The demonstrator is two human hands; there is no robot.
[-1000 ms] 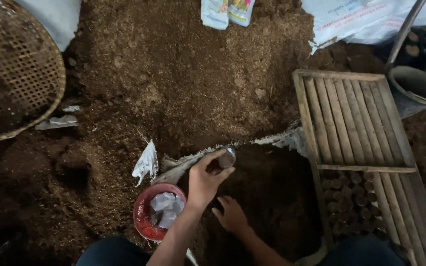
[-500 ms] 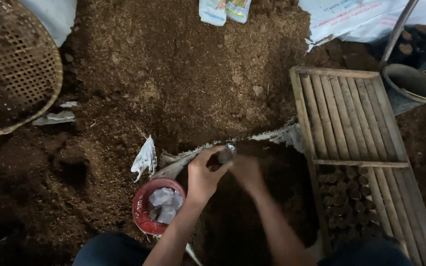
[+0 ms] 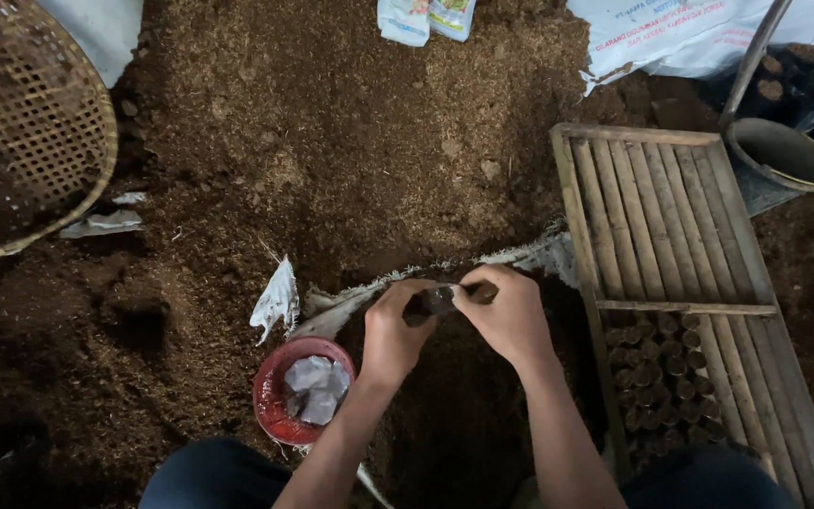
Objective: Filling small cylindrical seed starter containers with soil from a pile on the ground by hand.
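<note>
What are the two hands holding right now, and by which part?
A small soil-filled bag, held between both hands: the left hand grips its left end, the right hand its right end, fingers pinched at the top edge.

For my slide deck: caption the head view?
Both hands, left and right, hold a small soil-filled bag above dark soil.
</note>
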